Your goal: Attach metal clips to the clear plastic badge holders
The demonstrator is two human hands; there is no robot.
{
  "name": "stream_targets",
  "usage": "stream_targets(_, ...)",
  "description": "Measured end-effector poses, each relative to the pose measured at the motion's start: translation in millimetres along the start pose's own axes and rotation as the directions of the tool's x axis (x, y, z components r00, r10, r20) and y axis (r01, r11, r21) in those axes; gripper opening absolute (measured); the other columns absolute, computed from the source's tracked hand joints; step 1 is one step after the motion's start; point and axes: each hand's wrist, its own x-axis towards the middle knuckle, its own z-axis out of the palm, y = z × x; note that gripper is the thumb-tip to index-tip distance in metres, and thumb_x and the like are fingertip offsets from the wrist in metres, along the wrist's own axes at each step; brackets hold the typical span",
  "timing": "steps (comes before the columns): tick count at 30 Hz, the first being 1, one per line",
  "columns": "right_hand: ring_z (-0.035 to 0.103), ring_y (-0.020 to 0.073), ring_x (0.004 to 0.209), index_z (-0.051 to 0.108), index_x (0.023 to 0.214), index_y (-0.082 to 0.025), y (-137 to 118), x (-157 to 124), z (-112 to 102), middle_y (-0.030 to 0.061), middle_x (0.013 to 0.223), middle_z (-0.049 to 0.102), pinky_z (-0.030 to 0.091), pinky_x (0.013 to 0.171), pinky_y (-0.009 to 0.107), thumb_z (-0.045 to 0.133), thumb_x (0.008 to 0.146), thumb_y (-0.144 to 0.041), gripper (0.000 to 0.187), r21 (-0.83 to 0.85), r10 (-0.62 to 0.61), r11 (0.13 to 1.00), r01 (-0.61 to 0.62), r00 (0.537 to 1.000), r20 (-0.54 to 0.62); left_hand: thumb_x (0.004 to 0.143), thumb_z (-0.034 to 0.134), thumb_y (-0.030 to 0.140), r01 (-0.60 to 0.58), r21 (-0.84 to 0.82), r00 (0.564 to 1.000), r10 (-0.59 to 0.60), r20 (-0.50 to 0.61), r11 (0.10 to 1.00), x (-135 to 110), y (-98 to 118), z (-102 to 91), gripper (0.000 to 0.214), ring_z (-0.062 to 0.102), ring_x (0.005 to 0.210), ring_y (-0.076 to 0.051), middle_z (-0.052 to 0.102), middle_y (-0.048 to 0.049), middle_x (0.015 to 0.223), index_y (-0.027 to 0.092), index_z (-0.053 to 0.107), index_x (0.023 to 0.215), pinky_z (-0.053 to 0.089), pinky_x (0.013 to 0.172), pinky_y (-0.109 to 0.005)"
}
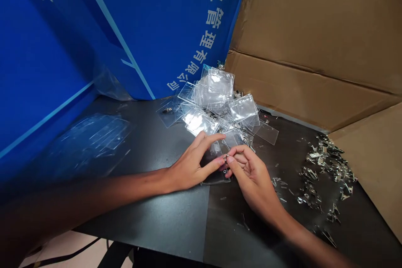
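A clear plastic badge holder (216, 176) lies on the black table (176, 213) between my hands. My left hand (193, 163) rests on it, thumb and fingers pinching its top edge. My right hand (248, 173) is closed, fingertips pinching a small metal clip (226, 157) at the holder's top edge. Just behind them sits a heap of clear badge holders (220, 102), several with clips attached.
Loose metal clips (326, 176) are scattered at the right of the table. A flat stack of clear holders (94, 136) lies at the left. A blue printed board (125, 29) stands behind, brown cardboard (314, 50) at back and right.
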Motion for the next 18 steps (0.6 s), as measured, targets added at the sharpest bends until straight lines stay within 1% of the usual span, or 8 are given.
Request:
stream_targets(3, 0.074, 0.0215, 0.105, 0.067, 0.104, -0.026, -3, -1, -2, 0.0049, 0.109, 0.075, 0.059, 0.095, 0.037, 0.068, 0.110, -0.043, 0.018, -0.092, -0.096, 0.992, 0.091, 0.995, -0.043, 0.111, 0.065, 0.041, -0.045, -0.008, 0.999, 0.045, 0.023, 0.999, 1, 1, -0.7, 0.049, 0.061, 0.108, -0.026, 0.057, -0.0085, 0.120, 0.028, 0.061, 0.158, 0.058, 0.103, -0.048)
stream_targets(5, 0.070, 0.0229, 0.113, 0.069, 0.102, -0.026, -6, -1, -4, 0.0055, 0.113, 0.073, 0.055, 0.102, 0.038, 0.068, 0.109, -0.039, 0.015, -0.193, -0.188, 0.967, 0.166, 0.977, -0.102, 0.112, 0.063, 0.039, -0.065, 0.006, 0.998, 0.065, 0.028, 0.998, 1, 2, -0.8, 0.043, 0.059, 0.109, -0.026, 0.055, -0.0077, 0.116, 0.028, 0.068, 0.153, 0.058, 0.106, -0.048)
stream_targets(7, 0.069, 0.0213, 0.102, 0.069, 0.102, -0.026, -8, -1, -5, 0.0040, 0.105, 0.072, 0.055, 0.095, 0.037, 0.067, 0.109, -0.037, 0.013, -0.249, -0.226, 0.951, 0.184, 0.963, -0.150, 0.112, 0.062, 0.038, -0.070, 0.021, 0.997, 0.070, 0.031, 0.997, 1, 3, -0.8, 0.037, 0.058, 0.107, -0.025, 0.053, -0.0079, 0.113, 0.025, 0.076, 0.143, 0.058, 0.106, -0.048)
stream_targets(9, 0.067, 0.0191, 0.088, 0.068, 0.103, -0.026, -10, -1, -4, 0.0021, 0.095, 0.070, 0.055, 0.084, 0.034, 0.066, 0.110, -0.037, 0.014, -0.213, -0.208, 0.962, 0.172, 0.965, -0.162, 0.110, 0.064, 0.037, -0.070, 0.035, 0.997, 0.069, 0.021, 0.997, 2, 3, -0.8, 0.031, 0.057, 0.108, -0.026, 0.052, -0.0089, 0.114, 0.022, 0.083, 0.129, 0.058, 0.106, -0.048)
stream_targets(12, 0.070, 0.0181, 0.083, 0.067, 0.103, -0.025, -8, -2, -1, 0.0025, 0.092, 0.073, 0.058, 0.078, 0.031, 0.068, 0.110, -0.039, 0.015, -0.117, -0.194, 0.977, 0.176, 0.968, -0.161, 0.104, 0.073, 0.035, -0.068, 0.016, 0.998, 0.068, 0.001, 0.998, 5, 4, -0.8, 0.020, 0.060, 0.116, -0.028, 0.058, -0.0121, 0.124, 0.023, 0.088, 0.109, 0.056, 0.110, -0.049)
stream_targets(14, 0.071, 0.0175, 0.081, 0.068, 0.104, -0.024, -6, -2, 1, 0.0031, 0.092, 0.075, 0.060, 0.076, 0.030, 0.071, 0.109, -0.039, 0.016, -0.083, -0.183, 0.982, 0.171, 0.968, -0.174, 0.101, 0.078, 0.033, -0.082, -0.065, 0.996, 0.083, 0.021, 0.995, 8, 4, -0.7, 0.015, 0.065, 0.118, -0.028, 0.066, -0.0126, 0.128, 0.023, 0.089, 0.104, 0.057, 0.111, -0.049)
stream_targets(15, 0.072, 0.0173, 0.080, 0.069, 0.104, -0.024, -5, -2, 1, 0.0032, 0.091, 0.075, 0.061, 0.075, 0.030, 0.072, 0.108, -0.040, 0.016, -0.068, -0.175, 0.984, 0.165, 0.967, -0.183, 0.101, 0.079, 0.033, -0.084, -0.125, 0.995, 0.090, 0.041, 0.989, 9, 4, -0.8, 0.015, 0.068, 0.115, -0.027, 0.072, -0.0121, 0.125, 0.023, 0.089, 0.105, 0.058, 0.109, -0.048)
stream_targets(18, 0.075, 0.0174, 0.080, 0.070, 0.105, -0.024, -2, 0, 1, 0.0025, 0.089, 0.075, 0.063, 0.075, 0.029, 0.076, 0.106, -0.042, 0.019, -0.023, -0.162, 0.987, 0.161, 0.964, -0.209, 0.101, 0.080, 0.031, -0.046, -0.255, 0.990, 0.077, 0.115, 0.966, 13, 7, -2.0, 0.015, 0.076, 0.099, -0.023, 0.082, -0.0089, 0.102, 0.021, 0.089, 0.106, 0.061, 0.095, -0.041)
